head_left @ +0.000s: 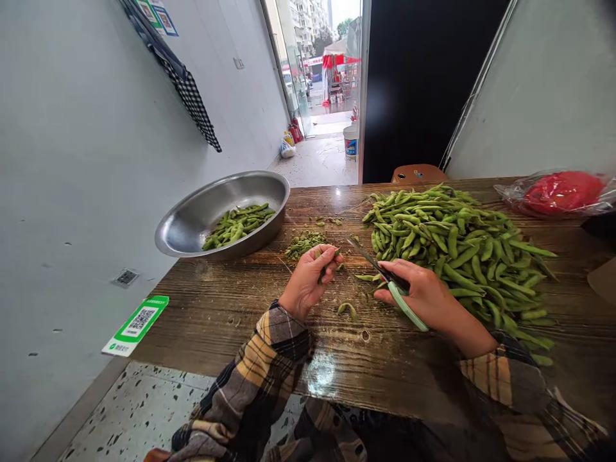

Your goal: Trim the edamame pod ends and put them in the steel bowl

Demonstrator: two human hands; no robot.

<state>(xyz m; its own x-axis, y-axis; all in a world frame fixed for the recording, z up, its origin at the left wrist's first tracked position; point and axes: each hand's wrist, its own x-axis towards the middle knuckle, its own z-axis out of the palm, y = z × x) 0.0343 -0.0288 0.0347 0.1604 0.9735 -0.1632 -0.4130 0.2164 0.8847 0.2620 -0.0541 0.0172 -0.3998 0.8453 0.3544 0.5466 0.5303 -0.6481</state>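
Note:
My left hand (pixel 310 276) is closed on a green edamame pod (pixel 335 253), mostly hidden behind the fingers. To its right, my right hand (pixel 414 290) grips a pair of scissors (pixel 404 308) with a pale green handle; the blades point up and left toward the pod, apart from it. Behind the right hand lies a large heap of edamame pods (pixel 457 244). Small green trimmings (pixel 306 245) are piled just beyond my left hand. One curved pod (pixel 346 311) rests on the wood between my hands.
A steel basin (pixel 178 226) with some pods stands at the table's back left. At the back right sits a red item in clear plastic (pixel 563 192). A green QR card (pixel 137 326) is at the left edge of the wooden table (pixel 202 333). An orange-brown stool (pixel 418 173) stands behind.

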